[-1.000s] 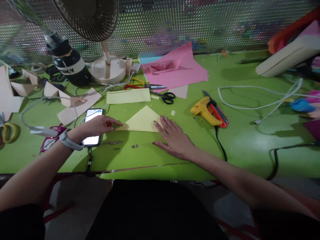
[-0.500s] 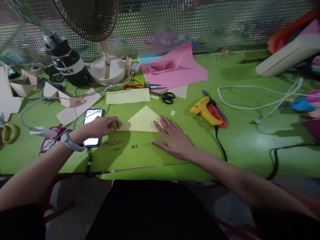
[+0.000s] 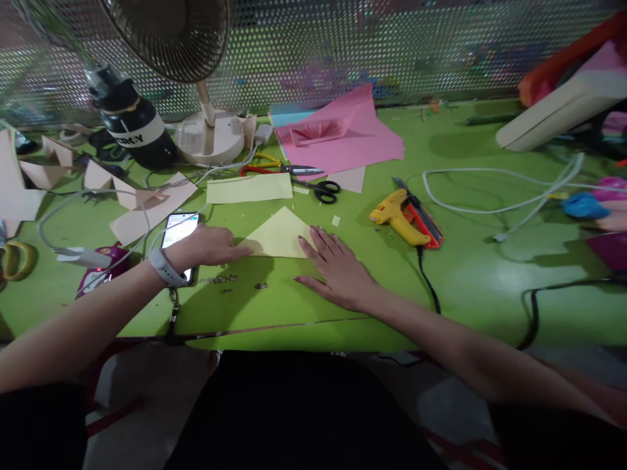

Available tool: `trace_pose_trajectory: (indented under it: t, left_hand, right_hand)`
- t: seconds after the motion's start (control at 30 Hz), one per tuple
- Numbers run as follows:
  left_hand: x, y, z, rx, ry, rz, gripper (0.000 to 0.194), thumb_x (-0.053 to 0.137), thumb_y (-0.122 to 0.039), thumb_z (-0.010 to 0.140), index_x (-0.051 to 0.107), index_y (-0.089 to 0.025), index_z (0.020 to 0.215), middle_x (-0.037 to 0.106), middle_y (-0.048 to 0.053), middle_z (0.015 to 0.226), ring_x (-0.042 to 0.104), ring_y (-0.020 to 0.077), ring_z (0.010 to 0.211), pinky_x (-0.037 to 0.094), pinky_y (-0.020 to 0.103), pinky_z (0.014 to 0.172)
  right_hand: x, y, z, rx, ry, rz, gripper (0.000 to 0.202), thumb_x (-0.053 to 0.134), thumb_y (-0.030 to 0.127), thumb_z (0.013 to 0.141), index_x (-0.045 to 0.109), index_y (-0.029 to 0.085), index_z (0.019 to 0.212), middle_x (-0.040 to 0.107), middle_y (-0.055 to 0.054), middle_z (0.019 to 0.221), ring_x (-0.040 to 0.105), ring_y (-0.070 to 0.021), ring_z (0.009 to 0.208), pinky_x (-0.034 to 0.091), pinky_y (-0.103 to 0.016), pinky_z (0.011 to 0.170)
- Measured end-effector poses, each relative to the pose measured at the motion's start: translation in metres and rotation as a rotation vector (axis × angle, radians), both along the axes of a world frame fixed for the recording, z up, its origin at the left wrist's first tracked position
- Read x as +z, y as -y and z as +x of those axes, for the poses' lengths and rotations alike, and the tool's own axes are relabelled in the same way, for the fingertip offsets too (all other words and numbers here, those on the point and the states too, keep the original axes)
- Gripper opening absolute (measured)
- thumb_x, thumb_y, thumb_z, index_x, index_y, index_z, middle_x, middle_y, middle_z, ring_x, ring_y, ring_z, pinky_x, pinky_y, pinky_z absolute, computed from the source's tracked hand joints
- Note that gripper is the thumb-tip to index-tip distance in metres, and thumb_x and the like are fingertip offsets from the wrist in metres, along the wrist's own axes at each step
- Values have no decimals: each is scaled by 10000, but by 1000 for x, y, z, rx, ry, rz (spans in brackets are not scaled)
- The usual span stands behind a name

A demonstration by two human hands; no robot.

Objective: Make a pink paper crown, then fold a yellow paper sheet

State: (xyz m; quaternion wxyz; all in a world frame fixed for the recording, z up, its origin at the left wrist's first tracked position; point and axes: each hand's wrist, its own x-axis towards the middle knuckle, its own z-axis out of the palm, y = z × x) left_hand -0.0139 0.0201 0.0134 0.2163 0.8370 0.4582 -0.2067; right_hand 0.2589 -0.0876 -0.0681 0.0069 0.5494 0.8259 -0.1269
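Note:
A pale yellow sheet of paper [image 3: 278, 234], folded into a triangle, lies flat on the green table with its fold toward me. My left hand [image 3: 208, 246] is curled into a loose fist at the paper's left corner, its thumb pressed along the fold. It reaches over a phone [image 3: 182, 228] that is partly hidden under it. My right hand [image 3: 340, 271] lies flat with fingers spread, the fingertips resting on the paper's right side. A yellow paper strip [image 3: 249, 188] and black-handled scissors [image 3: 326, 190] lie just behind the triangle. Small metal pieces [image 3: 261, 286] lie in front of it.
On the right are a yellow glue gun [image 3: 404, 219], a red cutter [image 3: 428, 222] and a white cable [image 3: 470, 171]. Pink paper [image 3: 343, 147], pliers [image 3: 262, 163], a fan base [image 3: 210, 137] and a dark bottle [image 3: 134, 127] stand or lie behind. Folded beige papers [image 3: 157, 202] lie left.
My left hand has slid right along the fold, its thumb now further onto the paper's left corner, fingers curled. The right hand stays flat on the right side.

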Motion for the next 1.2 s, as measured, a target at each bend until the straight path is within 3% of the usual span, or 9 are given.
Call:
trace_pose_trajectory:
  t: [0.1, 0.23, 0.4, 0.6, 0.8, 0.9, 1.2]
  left_hand:
    - [-7, 6, 12, 59, -72, 149, 779, 372, -848, 799, 614, -165, 513, 475, 71, 454, 508, 195, 494, 310, 334, 593]
    - [-13, 12, 22, 95, -133, 298, 852, 367, -947, 698, 568, -155, 454, 446, 72, 422, 555, 235, 528, 351, 366, 660]
    - [-18, 12, 19, 95, -108, 342, 834, 371, -904, 754, 539, -157, 425, 442, 63, 423, 572, 244, 556, 364, 420, 757]
    - [-22, 16, 15, 174, 14, 341, 789, 511, -846, 741, 389, -184, 329, 338, 23, 393, 561, 253, 605, 316, 479, 865]
    - [-21, 25, 8, 92, -37, 419, 777, 441, -816, 820, 358, -194, 363, 338, -3, 421, 514, 203, 563, 263, 517, 990]
    - [-22, 26, 2, 138, -13, 401, 770, 481, -792, 821, 323, -197, 358, 322, 0, 413, 533, 219, 589, 279, 518, 973]
    - [-17, 31, -7, 110, -197, 419, 772, 378, -762, 888, 495, -171, 406, 512, 60, 452, 600, 243, 578, 338, 525, 951]
  right_hand:
    - [2, 0, -1, -6, 6, -10, 894, 183, 742, 937, 82, 156, 1604, -32, -130, 1659, -33, -292, 1530, 81, -509, 1247]
    - [2, -1, -1, 1, 3, -1, 897, 191, 743, 935, 61, 161, 1606, -24, -118, 1663, -27, -298, 1531, 86, -516, 1247]
    - [2, -1, -1, -5, -6, -6, 901, 176, 750, 932, 83, 159, 1605, -18, -118, 1662, -13, -300, 1532, 92, -521, 1246]
    - [4, -1, -1, -9, -15, -29, 932, 135, 771, 917, 98, 142, 1603, -10, -127, 1659, -10, -294, 1530, 88, -518, 1246]
    - [3, -1, 2, 5, -4, -4, 931, 137, 770, 916, -26, 162, 1601, -9, -121, 1659, -4, -289, 1532, 70, -539, 1244]
    - [4, 0, 5, 15, 14, -5, 947, 155, 766, 919, -59, 138, 1594, 5, -142, 1656, 10, -293, 1532, 58, -538, 1243]
    - [-2, 9, 27, 25, 51, 77, 958, 190, 739, 939, -78, 83, 1583, 75, -196, 1646, 63, -318, 1531, 60, -580, 1229]
